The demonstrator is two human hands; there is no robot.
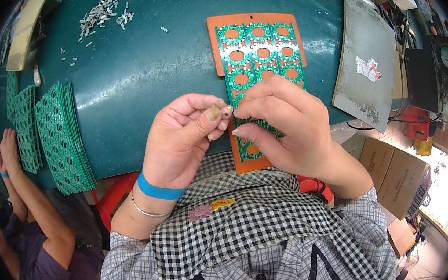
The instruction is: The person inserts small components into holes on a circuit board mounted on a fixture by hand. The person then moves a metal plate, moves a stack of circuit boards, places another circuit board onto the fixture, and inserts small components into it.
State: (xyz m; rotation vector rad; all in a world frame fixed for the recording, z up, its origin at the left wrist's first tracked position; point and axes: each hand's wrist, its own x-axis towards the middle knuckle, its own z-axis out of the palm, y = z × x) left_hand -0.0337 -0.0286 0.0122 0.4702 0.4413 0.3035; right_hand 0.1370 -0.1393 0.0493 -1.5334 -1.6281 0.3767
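Observation:
A green circuit board panel point(249, 56) with rows of round cut-outs lies on an orange backing plate point(217, 54) at the table's near edge. Over its left side, my left hand point(183, 123) is closed, thumb and forefinger pinched together. Something tiny may be between those fingertips, but I cannot make it out. My right hand point(287, 123) hovers above the lower part of the panel, hiding some of it. Its thumb and forefinger are bent and apart, with nothing visible between them. The two hands' fingertips are close together.
Stacks of green circuit boards point(61, 139) stand at the left. Small white parts point(100, 16) are heaped at the far left, a few scattered. A grey sheet point(362, 56) lies at the right, near a cardboard box point(400, 177). Another person's arm point(37, 193) rests at the left.

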